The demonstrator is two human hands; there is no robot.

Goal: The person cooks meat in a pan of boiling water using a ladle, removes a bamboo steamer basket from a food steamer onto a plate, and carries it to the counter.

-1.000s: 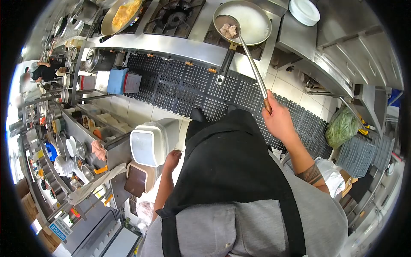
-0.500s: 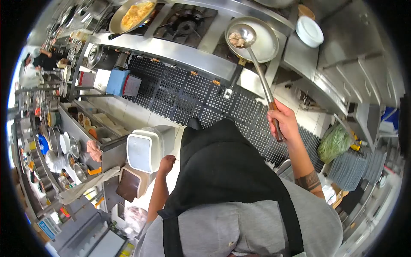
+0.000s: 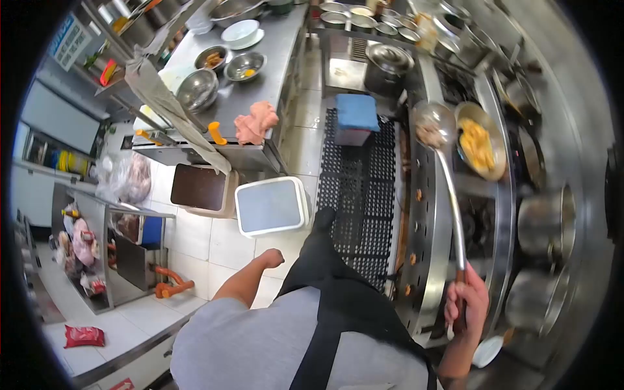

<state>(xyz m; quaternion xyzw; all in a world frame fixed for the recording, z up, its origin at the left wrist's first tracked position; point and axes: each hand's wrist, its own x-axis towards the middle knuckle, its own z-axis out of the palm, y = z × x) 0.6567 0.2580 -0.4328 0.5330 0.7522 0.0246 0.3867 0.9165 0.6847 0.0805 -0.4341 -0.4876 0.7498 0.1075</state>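
Observation:
My right hand (image 3: 469, 302) is wrapped round the brown handle of a long metal ladle (image 3: 453, 201) at the right. The ladle's bowl holds pale chunks of food (image 3: 429, 131) and hangs at the stove's front edge, just left of a pan (image 3: 495, 162) with yellow, egg-like food (image 3: 476, 144). My left hand (image 3: 273, 258) hangs low in front of my body, its fingers curled, over the tiled floor near a white-rimmed bin (image 3: 270, 207). Whether anything is in it is too small to tell.
A steel table (image 3: 276, 71) with bowls and a pink cloth (image 3: 256, 122) stands at the upper left. Ahead on the black mat (image 3: 357, 195) is a blue-topped box (image 3: 356, 114). The stove (image 3: 426, 260) runs along the right, with large pots (image 3: 546, 224) behind it.
The view has swung left along the stove. My right hand has carried the ladle of chunks away from the pan with white liquid to beside the egg-like food's pan.

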